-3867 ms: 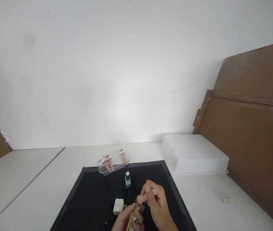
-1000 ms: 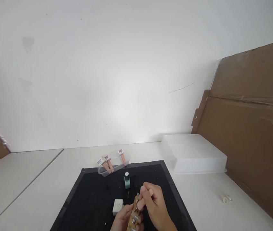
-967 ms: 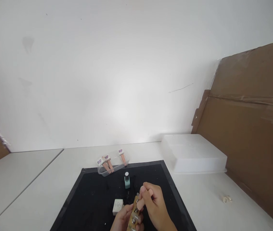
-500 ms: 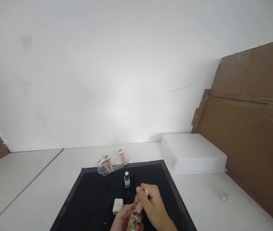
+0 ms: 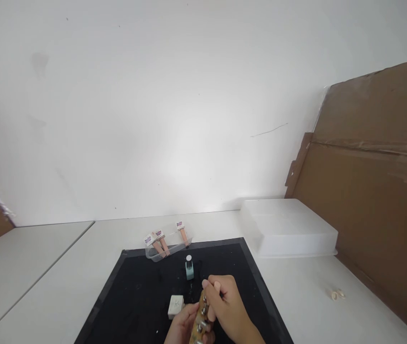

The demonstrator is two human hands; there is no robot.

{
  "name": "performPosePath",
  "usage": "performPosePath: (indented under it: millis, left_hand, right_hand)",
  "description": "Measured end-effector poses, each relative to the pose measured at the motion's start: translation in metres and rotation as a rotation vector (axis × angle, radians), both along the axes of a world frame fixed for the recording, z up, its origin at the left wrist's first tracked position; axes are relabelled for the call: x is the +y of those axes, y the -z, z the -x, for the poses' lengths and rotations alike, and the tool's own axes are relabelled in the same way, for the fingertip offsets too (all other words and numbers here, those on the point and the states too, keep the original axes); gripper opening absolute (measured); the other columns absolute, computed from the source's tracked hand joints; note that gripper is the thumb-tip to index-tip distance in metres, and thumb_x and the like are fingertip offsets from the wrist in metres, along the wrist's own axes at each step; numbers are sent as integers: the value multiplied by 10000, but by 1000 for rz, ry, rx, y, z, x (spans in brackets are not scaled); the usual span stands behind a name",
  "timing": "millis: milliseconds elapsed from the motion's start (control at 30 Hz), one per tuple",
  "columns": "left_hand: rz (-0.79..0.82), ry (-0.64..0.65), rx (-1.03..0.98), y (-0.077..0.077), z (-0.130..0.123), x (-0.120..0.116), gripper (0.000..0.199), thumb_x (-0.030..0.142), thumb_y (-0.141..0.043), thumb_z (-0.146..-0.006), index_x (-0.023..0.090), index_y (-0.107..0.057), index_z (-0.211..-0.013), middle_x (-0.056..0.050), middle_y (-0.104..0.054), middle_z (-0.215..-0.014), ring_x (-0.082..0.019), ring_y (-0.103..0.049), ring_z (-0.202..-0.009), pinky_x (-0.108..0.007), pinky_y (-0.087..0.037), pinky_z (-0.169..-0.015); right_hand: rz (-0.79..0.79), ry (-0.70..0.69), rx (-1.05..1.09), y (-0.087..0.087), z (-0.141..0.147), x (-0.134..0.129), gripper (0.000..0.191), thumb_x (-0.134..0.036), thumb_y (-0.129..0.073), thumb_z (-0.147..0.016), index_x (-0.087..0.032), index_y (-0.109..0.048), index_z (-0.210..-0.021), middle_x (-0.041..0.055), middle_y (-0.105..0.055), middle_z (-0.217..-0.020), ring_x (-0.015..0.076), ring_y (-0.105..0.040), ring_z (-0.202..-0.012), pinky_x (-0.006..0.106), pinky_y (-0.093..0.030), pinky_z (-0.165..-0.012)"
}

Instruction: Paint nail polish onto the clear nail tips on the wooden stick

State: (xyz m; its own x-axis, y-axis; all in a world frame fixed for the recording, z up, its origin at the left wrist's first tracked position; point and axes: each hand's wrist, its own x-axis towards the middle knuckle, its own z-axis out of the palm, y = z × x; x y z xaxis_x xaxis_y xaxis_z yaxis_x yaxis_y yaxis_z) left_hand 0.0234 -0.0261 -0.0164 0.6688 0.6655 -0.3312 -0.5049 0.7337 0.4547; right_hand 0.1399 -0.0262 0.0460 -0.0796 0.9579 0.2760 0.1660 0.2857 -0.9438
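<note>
My left hand (image 5: 183, 327) is closed around a narrow wooden strip (image 5: 196, 329) with several shiny metal fittings along it; its lower end runs out of view. My right hand (image 5: 230, 306) pinches a pinkish stick (image 5: 212, 313) against the strip's upper right side; the fingers hide part of it. Beside my left hand sits a white block (image 5: 175, 306) with faint print on top. Beyond the hands a small teal bottle (image 5: 189, 271), dark at the neck and white on top, stands upright on the black mat (image 5: 142, 286).
At the mat's back edge a clear shallow tray (image 5: 158, 259) holds three pinkish sticks (image 5: 163, 247) with labelled white ends. A translucent white bin (image 5: 296, 234) stands upside down at right. Two small cream rings (image 5: 334, 295) lie near it. Cardboard (image 5: 371, 191) walls the right side.
The pinkish stick in my right hand has turned slightly, and its lower end has shifted right and down. My left hand and the wooden strip stay almost still.
</note>
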Motion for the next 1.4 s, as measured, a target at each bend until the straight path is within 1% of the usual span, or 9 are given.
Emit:
performPosePath:
  millis: [167, 300, 600, 700, 800, 967, 1167, 1300, 1400]
  left_hand:
    - [15, -9, 20, 3, -1, 1, 293, 354, -580, -723, 84, -604, -611, -6, -519, -512, -61, -464, -382, -148, -253, -367]
    - [20, -24, 29, 2, -1, 1, 306, 354, -568, -731, 76, -608, -610, -5, -515, -488, -59, -468, -376, -146, -276, -378]
    - [46, 14, 53, 0, 1, 2, 358, 356, -500, -784, 71, -619, -604, 10, -471, -427, -55, -425, -345, -147, -227, -333]
    - [53, 13, 50, 0, 1, 2, 329, 348, -513, -779, 70, -628, -644, 8, -493, -462, -54, -439, -364, -143, -240, -340]
    - [53, 20, 39, 0, 1, 2, 295, 342, -532, -770, 77, -633, -690, 9, -502, -484, -56, -443, -366, -146, -222, -330]
    - [47, 9, 6, 1, 1, 1, 290, 348, -577, -738, 79, -620, -640, 7, -504, -490, -52, -447, -372, -141, -189, -323]
    - [38, 5, -30, 1, 3, 2, 235, 348, -642, -683, 116, -608, -669, 3, -538, -529, -72, -477, -400, -141, -192, -335]
    - [39, 3, -36, 2, 3, 3, 234, 352, -662, -663, 127, -599, -678, 7, -543, -524, -74, -475, -399, -144, -192, -340]
    - [44, 9, -27, 2, 3, 3, 230, 350, -634, -692, 126, -589, -666, 7, -544, -529, -71, -478, -398, -147, -192, -343]
  right_hand:
    - [13, 0, -7, 1, -1, 1, 454, -339, -416, -873, -226, -250, -465, -88, -288, -359, 69, -343, -315, 193, -267, -372]
    - [-8, -6, -10, 0, 0, 0, 454, -316, -413, -871, -227, -240, -460, -87, -281, -365, 69, -333, -324, 197, -267, -381]
    - [-8, -7, -31, -1, -1, 1, 458, -297, -427, -856, -228, -234, -446, -88, -268, -355, 65, -304, -321, 196, -250, -369]
    - [-13, 0, -40, -1, -2, 1, 460, -300, -426, -855, -226, -247, -439, -84, -274, -355, 69, -319, -325, 200, -254, -374]
    - [-14, 2, -38, 0, -2, 1, 462, -308, -421, -862, -227, -249, -441, -81, -285, -357, 70, -320, -324, 201, -253, -372]
    - [-68, 30, -3, -2, -2, 0, 476, -331, -416, -876, -231, -219, -455, -87, -276, -352, 70, -304, -327, 205, -277, -389]
    - [-89, 78, 79, -7, -1, -2, 468, -372, -404, -897, -225, -298, -465, -52, -402, -380, 93, -401, -371, 209, -365, -439]
    - [-90, 81, 118, -7, -1, -2, 466, -395, -405, -900, -217, -341, -474, -35, -443, -402, 101, -436, -388, 211, -383, -446]
    - [-94, 68, 110, -7, -1, -3, 470, -399, -404, -903, -210, -357, -475, -30, -450, -417, 103, -448, -400, 210, -383, -448]
